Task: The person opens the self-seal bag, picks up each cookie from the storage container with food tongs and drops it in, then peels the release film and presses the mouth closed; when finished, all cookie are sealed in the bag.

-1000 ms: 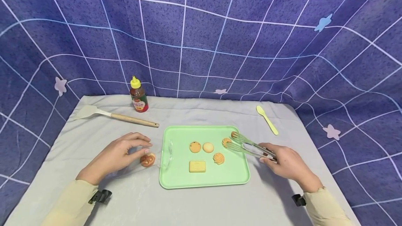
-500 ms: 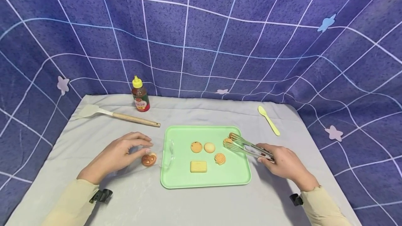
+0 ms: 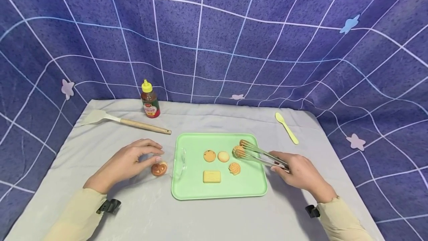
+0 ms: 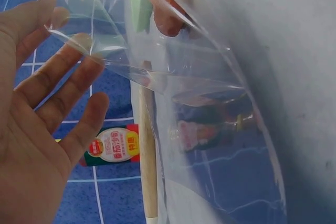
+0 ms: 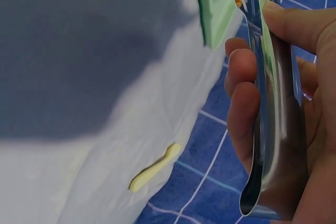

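My right hand (image 3: 302,172) grips metal tongs (image 5: 281,124) with slotted ends, over the right part of a green tray (image 3: 217,192). The tong ends straddle a swirl cookie (image 3: 238,151); a brown piece (image 3: 242,143) shows at the upper end. Also on the tray are a second swirl cookie (image 3: 234,168), a dotted round cookie (image 3: 209,156), a plain round cookie (image 3: 223,156) and a rectangular biscuit (image 3: 212,176). Left of the tray, my left hand (image 3: 130,163) pinches the edge of a clear plastic bag (image 4: 210,77). A pretzel-shaped cookie (image 3: 158,169) shows through the film.
Behind the left hand lies a spatula with a wooden handle (image 3: 143,125). A sauce bottle with a yellow cap (image 3: 150,101) stands at the back left. A yellow spoon (image 3: 286,128) rests at the back right. Patterned blue cloth (image 3: 214,40) hangs behind the table.
The tongs have slid left over the tray, the swirl cookie and the brown piece shifting left with them. My left hand stays at the bag; the head view has shifted slightly.
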The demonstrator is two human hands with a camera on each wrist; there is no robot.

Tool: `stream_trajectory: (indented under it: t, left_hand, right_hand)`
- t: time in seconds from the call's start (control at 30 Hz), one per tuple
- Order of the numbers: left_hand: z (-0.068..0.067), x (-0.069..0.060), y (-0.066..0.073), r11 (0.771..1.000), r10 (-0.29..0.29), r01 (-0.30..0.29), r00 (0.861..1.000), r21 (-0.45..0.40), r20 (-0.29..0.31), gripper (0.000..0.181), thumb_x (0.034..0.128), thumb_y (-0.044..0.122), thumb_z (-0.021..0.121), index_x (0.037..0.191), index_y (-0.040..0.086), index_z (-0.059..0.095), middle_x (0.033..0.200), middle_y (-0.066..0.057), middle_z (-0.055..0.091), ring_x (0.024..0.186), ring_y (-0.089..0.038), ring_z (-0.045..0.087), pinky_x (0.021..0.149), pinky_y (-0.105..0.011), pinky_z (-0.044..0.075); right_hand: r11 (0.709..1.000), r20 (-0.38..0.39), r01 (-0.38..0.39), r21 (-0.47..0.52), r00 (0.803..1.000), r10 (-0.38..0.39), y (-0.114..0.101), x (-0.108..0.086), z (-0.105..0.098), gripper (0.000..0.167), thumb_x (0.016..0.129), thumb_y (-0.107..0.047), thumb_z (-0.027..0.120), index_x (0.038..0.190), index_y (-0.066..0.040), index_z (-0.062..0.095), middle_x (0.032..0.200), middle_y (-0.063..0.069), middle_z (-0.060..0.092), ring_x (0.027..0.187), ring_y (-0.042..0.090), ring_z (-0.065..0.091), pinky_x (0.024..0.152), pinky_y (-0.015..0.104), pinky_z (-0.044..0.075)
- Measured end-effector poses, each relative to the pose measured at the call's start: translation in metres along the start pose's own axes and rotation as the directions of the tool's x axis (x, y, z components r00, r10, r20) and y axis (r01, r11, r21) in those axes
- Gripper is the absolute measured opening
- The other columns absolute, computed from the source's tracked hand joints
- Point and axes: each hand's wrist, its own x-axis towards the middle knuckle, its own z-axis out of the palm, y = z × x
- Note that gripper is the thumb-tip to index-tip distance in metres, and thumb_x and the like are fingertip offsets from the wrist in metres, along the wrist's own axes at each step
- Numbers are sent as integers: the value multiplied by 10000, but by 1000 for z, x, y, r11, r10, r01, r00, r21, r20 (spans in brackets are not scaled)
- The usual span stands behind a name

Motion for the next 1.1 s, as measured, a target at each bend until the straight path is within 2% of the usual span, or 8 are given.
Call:
stream_trajectory:
  t: [0.13, 0.23, 0.37, 0.47, 0.67, 0.83, 1.03, 1.1]
  left_hand:
    - [0, 0, 0, 1000, -1, 1, 1000, 5, -1, 184, 977, 308, 719, 1156, 292, 757, 1212, 159, 625, 1165, -114, 579, 953, -422, 495]
    - [0, 0, 1, 1000, -4, 4, 1000, 6, 0, 186, 976, 307, 721, 1158, 294, 756, 1214, 163, 622, 1167, -111, 577, 950, -420, 497]
    - [1, -1, 0, 1000, -5, 5, 1000, 11, 2, 187, 977, 298, 721, 1159, 288, 758, 1216, 140, 630, 1165, -123, 580, 934, -430, 506]
    - [0, -1, 0, 1000, -7, 7, 1000, 14, 3, 186, 979, 299, 718, 1159, 279, 761, 1220, 121, 635, 1167, -134, 580, 924, -436, 510]
    - [0, -2, 0, 1000, -10, 10, 1000, 19, -6, 183, 981, 307, 714, 1150, 264, 769, 1222, 125, 633, 1173, -147, 581, 920, -444, 512]
    - [-2, -2, 2, 1000, -7, 7, 1000, 13, -9, 180, 977, 303, 719, 1149, 275, 765, 1219, 122, 637, 1167, -145, 584, 932, -451, 505]
    - [-3, -2, 4, 1000, -9, 9, 1000, 14, -8, 176, 981, 317, 712, 1149, 299, 758, 1220, 120, 636, 1167, -141, 582, 932, -450, 507]
    - [-4, -2, 5, 1000, -9, 9, 1000, 17, -9, 175, 981, 313, 713, 1148, 296, 759, 1220, 116, 637, 1168, -144, 582, 933, -453, 507]
  right_hand:
    - [999, -5, 46, 19, 999, -46, -10, 8, 2, 425, 888, -294, 806, 1283, -175, 705, 1064, -41, 732, 779, 84, 641, 641, 395, 547]
    - [996, 4, 79, 38, 997, -79, -20, 18, 5, 431, 896, -303, 799, 1291, -159, 702, 1078, -40, 729, 762, 68, 619, 646, 380, 543]
    - [991, 28, 120, 65, 992, -122, -37, 33, 9, 447, 912, -327, 783, 1313, -153, 689, 973, -76, 700, 646, 19, 509, 602, 317, 490]
    - [984, 41, 159, 83, 986, -163, -52, 43, 13, 453, 921, -333, 773, 1327, -154, 678, 939, -91, 686, 620, 8, 494, 604, 307, 491]
    - [964, 68, 234, 130, 967, -244, -83, 66, 22, 447, 937, -334, 753, 1346, -175, 663, 1051, -95, 716, 771, 27, 616, 703, 369, 563]
    - [944, 118, 282, 172, 945, -304, -105, 85, 34, 440, 962, -330, 715, 1375, -196, 645, 994, -136, 700, 778, -13, 612, 721, 331, 558]
    - [929, 167, 315, 192, 923, -347, -120, 105, 48, 438, 987, -340, 670, 1395, -187, 631, 1240, -77, 688, 1044, 74, 668, 847, 355, 563]
    - [926, 176, 320, 200, 918, -355, -123, 111, 51, 422, 985, -340, 668, 1383, -204, 638, 1275, -92, 669, 1064, 65, 656, 850, 340, 559]
